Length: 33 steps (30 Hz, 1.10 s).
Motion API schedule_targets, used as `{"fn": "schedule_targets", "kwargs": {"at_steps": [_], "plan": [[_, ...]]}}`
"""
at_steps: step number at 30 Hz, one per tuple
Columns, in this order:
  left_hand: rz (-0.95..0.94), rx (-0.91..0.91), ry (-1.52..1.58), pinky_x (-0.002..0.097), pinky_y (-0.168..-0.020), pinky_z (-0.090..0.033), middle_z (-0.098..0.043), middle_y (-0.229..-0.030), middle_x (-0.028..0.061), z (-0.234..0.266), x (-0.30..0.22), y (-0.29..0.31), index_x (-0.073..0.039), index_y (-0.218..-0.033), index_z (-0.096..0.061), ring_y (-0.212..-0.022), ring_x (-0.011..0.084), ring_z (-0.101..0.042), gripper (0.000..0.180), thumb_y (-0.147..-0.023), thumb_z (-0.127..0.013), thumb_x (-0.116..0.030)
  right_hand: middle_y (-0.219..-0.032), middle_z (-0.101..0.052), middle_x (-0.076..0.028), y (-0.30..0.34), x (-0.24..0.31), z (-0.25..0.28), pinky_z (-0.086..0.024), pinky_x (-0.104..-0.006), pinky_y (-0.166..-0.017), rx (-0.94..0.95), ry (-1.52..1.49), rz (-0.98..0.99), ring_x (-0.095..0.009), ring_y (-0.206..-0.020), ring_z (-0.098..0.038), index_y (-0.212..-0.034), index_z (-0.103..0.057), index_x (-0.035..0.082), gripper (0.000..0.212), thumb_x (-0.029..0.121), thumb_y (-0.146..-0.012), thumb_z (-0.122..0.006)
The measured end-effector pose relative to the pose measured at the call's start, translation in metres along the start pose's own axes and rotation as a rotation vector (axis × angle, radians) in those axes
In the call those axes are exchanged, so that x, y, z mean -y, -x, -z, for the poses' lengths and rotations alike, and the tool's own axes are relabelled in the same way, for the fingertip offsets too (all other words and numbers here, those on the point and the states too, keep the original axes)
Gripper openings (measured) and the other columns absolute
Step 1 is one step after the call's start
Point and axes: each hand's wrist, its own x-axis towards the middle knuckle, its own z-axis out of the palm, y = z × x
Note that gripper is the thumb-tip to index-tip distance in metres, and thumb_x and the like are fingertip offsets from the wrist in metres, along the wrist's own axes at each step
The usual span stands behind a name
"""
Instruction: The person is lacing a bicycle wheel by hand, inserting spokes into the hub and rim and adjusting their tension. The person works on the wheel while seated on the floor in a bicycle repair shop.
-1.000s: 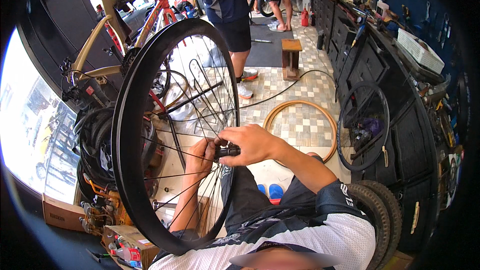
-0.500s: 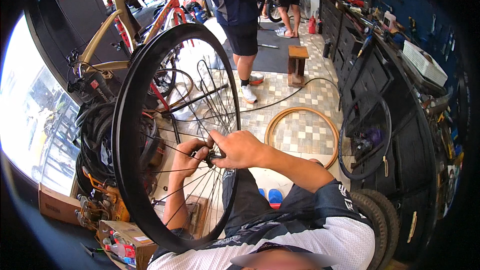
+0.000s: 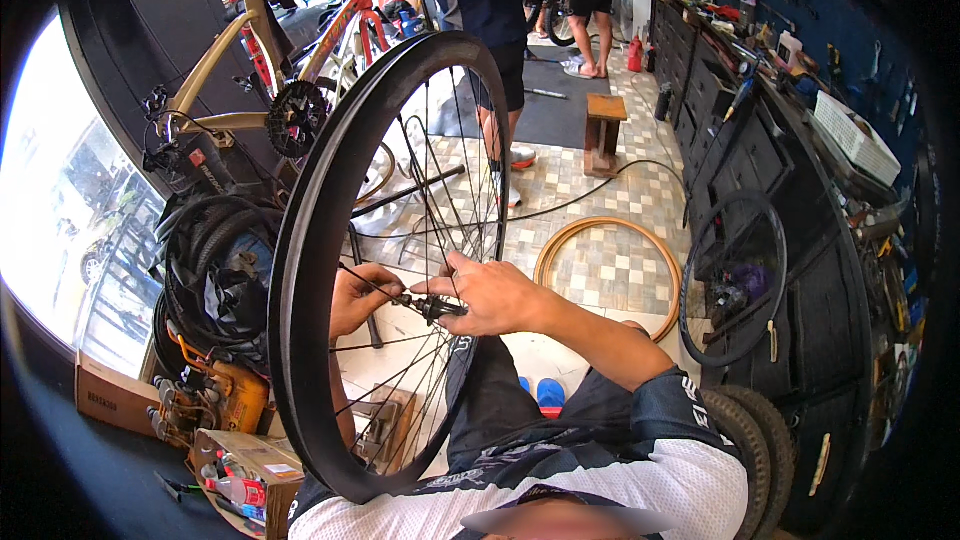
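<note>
A black deep-rimmed bicycle wheel (image 3: 300, 240) stands upright in front of me, tilted, its lower part by my left leg. Thin black spokes run to its dark hub (image 3: 432, 308). My left hand (image 3: 362, 300) reaches in from the wheel's left side, and its fingertips pinch at the hub's left end; whatever small part lies between them is hard to make out. From the right, my right hand (image 3: 492, 298) grips the hub, with the index finger stretched along it toward the left fingertips.
A gold bike frame (image 3: 190, 80) and piled black tyres (image 3: 215, 240) fill the left. Below them sits a cardboard box (image 3: 275, 460). Ahead are a standing person (image 3: 475, 0), a wooden stool (image 3: 605, 108) and a tan tyre (image 3: 612, 222). Dark cabinets (image 3: 740, 150) line the right.
The wheel has shifted right and turned a little. My left fingers have drawn away leftward from the right hand, so more of the hub shows between them.
</note>
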Motion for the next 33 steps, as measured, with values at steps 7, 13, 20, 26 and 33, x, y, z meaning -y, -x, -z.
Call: {"fn": "schedule_targets", "kwargs": {"at_steps": [7,13,20,26,33], "plan": [[0.036,-0.277,0.127,0.0294,-0.074,-0.054,-0.07,-0.081,0.0042,0.049,0.044,0.012,0.004,-0.093,-0.071,-0.078,0.0118,-0.065,0.012,-0.096,-0.069,-0.008,-0.109,-0.066,-0.017,-0.003,-0.003,-0.004,-0.059,-0.0505,-0.085,0.029,-0.005,0.048,-0.04,-0.094,-0.071,-0.15,-0.056,0.035,0.062,0.041,-0.089,-0.067],[-0.065,-0.745,0.566,0.0305,-0.067,-0.056,-0.067,-0.087,0.0055,0.085,0.078,0.008,-0.004,-0.102,-0.065,-0.074,0.0181,-0.067,0.021,-0.106,-0.062,-0.025,-0.102,-0.073,-0.017,-0.018,0.001,-0.019,-0.058,-0.0513,-0.085,0.04,-0.051,0.071,-0.04,-0.098,-0.072,-0.136,-0.065,0.02,0.056,0.04,-0.084,-0.068],[-0.129,-0.394,1.022,0.0478,-0.087,-0.061,-0.067,-0.11,0.0148,-0.018,-0.017,-0.024,-0.005,-0.103,-0.058,-0.108,0.0368,-0.071,0.026,-0.107,-0.053,-0.03,-0.097,-0.074,-0.015,-0.023,0.007,-0.018,-0.058,-0.0513,-0.083,0.072,-0.037,-0.023,-0.038,-0.094,-0.073,-0.118,-0.068,0.018,0.041,0.041,-0.084,-0.066],[-0.36,-0.135,1.134,0.0502,-0.085,-0.06,-0.058,-0.134,0.0205,-0.05,-0.037,-0.032,-0.006,-0.082,-0.052,-0.108,0.0388,-0.069,0.029,-0.099,-0.057,-0.028,-0.091,-0.074,-0.016,-0.019,0.002,-0.005,-0.057,-0.0516,-0.078,0.093,-0.03,-0.071,-0.039,-0.088,-0.073,-0.115,-0.069,0.02,0.037,0.041,-0.085,-0.067],[-0.462,-0.218,0.874,0.0255,-0.061,-0.04,-0.056,-0.107,0.0119,-0.067,-0.041,-0.029,0.002,-0.084,-0.06,-0.072,0.0107,-0.048,0.026,-0.099,-0.065,-0.019,-0.108,-0.074,-0.018,-0.007,-0.004,0.009,-0.057,-0.0506,-0.084,-0.11,-0.035,-0.051,-0.039,-0.098,-0.073,-0.12,-0.065,0.013,0.056,0.056,-0.086,-0.074]]}}
